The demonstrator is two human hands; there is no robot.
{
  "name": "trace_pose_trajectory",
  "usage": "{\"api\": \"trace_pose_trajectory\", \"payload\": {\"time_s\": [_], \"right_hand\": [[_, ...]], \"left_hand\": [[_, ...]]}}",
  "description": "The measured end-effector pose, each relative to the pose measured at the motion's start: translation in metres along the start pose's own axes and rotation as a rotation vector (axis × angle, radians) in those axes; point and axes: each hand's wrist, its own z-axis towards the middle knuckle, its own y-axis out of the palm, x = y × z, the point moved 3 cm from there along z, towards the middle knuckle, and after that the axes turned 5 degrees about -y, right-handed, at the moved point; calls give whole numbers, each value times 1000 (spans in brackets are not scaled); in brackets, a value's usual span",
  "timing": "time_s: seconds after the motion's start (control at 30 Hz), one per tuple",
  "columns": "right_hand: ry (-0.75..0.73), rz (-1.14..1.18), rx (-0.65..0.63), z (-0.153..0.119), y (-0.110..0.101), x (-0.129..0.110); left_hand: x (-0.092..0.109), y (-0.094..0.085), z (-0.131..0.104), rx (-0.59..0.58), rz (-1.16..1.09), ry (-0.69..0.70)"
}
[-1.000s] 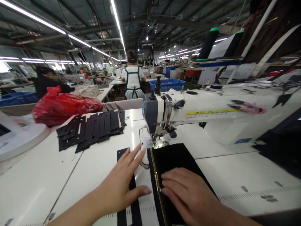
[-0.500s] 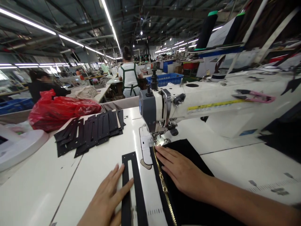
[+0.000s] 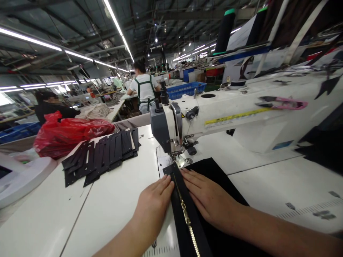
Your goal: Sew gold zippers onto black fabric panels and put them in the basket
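Observation:
My left hand has its fingers pressed together on the left edge of a black slotted strip, near its far end. That strip lies over a gold-toothed zipper, whose teeth and pull show through the long slot. My right hand lies flat with fingers stretched, the fingertips at the strip's right edge and the palm on black fabric. Just beyond the fingertips are the needle and presser foot of a white sewing machine. The left fingertips' underside is hidden.
Several more black slotted strips lie overlapping on the white table at left. Behind them sits a red plastic bag. Pink-handled thread snips rest on the machine arm. Two people work farther off, near a blue crate.
My left hand has moved right and forward with the slotted strip, which now lies over the zipper by the presser foot. My right hand stays flat on the fabric. The view has shifted slightly.

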Motion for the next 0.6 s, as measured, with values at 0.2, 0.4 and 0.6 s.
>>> {"api": "trace_pose_trajectory", "payload": {"time_s": [0.2,0.4,0.6], "right_hand": [[69,5,-22,0,4,1],[148,27,-114,2,4,2],[169,105,-155,4,0,5]], "left_hand": [[-4,10,-1,-55,27,47],[-9,9,-2,-62,26,116],[-19,12,-3,-132,32,122]]}}
